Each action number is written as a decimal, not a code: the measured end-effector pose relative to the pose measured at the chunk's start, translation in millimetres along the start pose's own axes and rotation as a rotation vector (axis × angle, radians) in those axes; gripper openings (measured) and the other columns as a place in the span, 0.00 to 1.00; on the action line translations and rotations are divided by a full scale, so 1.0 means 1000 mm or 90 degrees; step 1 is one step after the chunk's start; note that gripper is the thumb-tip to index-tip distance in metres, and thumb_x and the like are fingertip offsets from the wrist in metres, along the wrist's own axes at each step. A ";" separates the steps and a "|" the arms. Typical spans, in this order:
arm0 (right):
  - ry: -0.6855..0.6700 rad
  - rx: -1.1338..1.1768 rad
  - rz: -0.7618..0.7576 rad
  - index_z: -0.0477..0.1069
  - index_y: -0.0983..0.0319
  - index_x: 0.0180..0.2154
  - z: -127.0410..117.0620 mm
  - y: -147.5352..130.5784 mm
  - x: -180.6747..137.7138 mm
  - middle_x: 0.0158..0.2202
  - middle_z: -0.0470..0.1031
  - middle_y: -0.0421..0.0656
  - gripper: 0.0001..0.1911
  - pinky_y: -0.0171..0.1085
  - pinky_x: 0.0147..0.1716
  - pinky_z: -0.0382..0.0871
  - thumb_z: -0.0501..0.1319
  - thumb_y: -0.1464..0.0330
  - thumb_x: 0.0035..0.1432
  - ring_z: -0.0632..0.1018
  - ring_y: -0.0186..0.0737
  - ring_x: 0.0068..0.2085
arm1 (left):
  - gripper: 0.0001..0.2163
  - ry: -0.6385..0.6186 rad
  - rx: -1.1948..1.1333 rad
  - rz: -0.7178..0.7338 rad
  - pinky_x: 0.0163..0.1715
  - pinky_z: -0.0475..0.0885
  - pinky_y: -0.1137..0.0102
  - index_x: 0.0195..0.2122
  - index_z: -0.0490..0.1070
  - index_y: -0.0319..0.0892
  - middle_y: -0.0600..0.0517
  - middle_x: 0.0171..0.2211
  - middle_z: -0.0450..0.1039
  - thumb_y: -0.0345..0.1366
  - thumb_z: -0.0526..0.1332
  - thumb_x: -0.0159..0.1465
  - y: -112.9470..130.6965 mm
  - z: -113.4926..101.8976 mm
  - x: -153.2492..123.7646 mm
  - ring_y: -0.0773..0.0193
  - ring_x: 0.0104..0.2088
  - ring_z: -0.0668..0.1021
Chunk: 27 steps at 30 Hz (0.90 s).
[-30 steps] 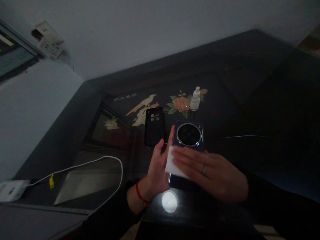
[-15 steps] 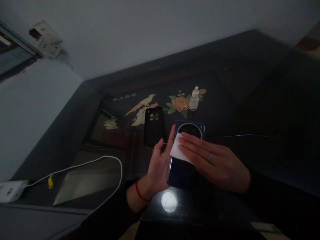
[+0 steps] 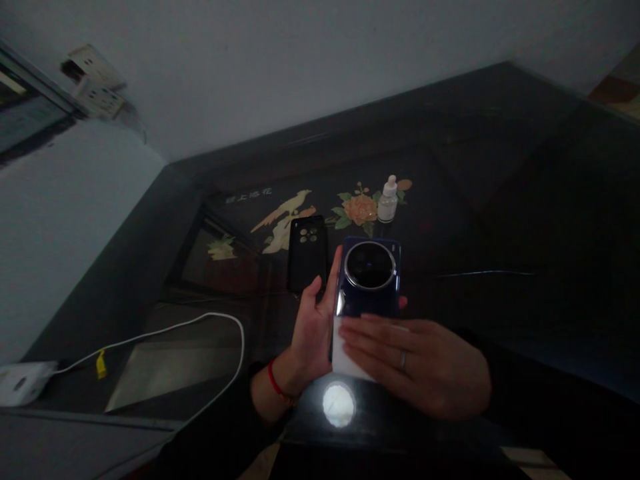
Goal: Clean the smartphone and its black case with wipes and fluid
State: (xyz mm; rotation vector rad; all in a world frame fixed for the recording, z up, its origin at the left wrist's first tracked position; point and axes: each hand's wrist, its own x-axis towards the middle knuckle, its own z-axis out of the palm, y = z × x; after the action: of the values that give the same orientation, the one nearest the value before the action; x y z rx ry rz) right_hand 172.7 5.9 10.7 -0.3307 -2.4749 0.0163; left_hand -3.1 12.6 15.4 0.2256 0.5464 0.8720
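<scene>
A dark blue phone (image 3: 367,303) with a large round camera ring faces back side up above the table. My left hand (image 3: 313,333) holds it from below and along its left edge, the thumb sticking up and a fingertip showing at the right edge. Flat across the phone's lower half lies my right hand (image 3: 415,360), pressing a white wipe (image 3: 345,353) against the back. The palm hides part of the wipe and the phone's lower right. Just left of the phone, a black phone case (image 3: 307,257) rests on the table.
A small white-capped dropper bottle (image 3: 387,200) stands behind the phone on the dark glossy table (image 3: 450,173), which has a bird-and-flower picture. At left, a white cable (image 3: 175,325) runs from a white power strip (image 3: 25,383). Wall sockets (image 3: 97,83) are at upper left.
My right hand has slid the wipe down from near the camera ring to the phone's lower half, uncovering the ring. The phone has shifted slightly left.
</scene>
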 end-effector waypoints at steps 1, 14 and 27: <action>-0.007 0.026 -0.030 0.73 0.74 0.48 0.001 -0.001 0.000 0.51 0.76 0.52 0.18 0.40 0.54 0.73 0.46 0.76 0.67 0.74 0.45 0.56 | 0.27 -0.015 0.010 -0.010 0.61 0.51 0.51 0.67 0.39 0.67 0.53 0.65 0.59 0.54 0.40 0.66 0.000 0.000 0.000 0.49 0.57 0.71; 0.034 0.039 -0.031 0.73 0.74 0.47 0.003 -0.001 -0.007 0.51 0.76 0.52 0.16 0.39 0.57 0.69 0.49 0.78 0.65 0.71 0.43 0.59 | 0.26 0.040 0.026 0.023 0.60 0.53 0.45 0.67 0.43 0.64 0.54 0.67 0.55 0.52 0.43 0.67 0.006 -0.002 0.002 0.45 0.62 0.64; 0.066 0.006 0.012 0.72 0.74 0.48 -0.001 0.000 -0.009 0.50 0.77 0.52 0.15 0.42 0.58 0.68 0.50 0.76 0.66 0.70 0.43 0.59 | 0.26 -0.007 -0.013 0.044 0.60 0.52 0.48 0.67 0.39 0.66 0.53 0.65 0.59 0.51 0.40 0.68 0.010 -0.002 -0.005 0.48 0.59 0.69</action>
State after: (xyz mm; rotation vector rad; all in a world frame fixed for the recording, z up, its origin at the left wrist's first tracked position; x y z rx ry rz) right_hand 180.0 4.2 6.4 -0.3417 -2.3682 0.0184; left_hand -13.6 15.5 19.5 0.2318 0.5224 0.9425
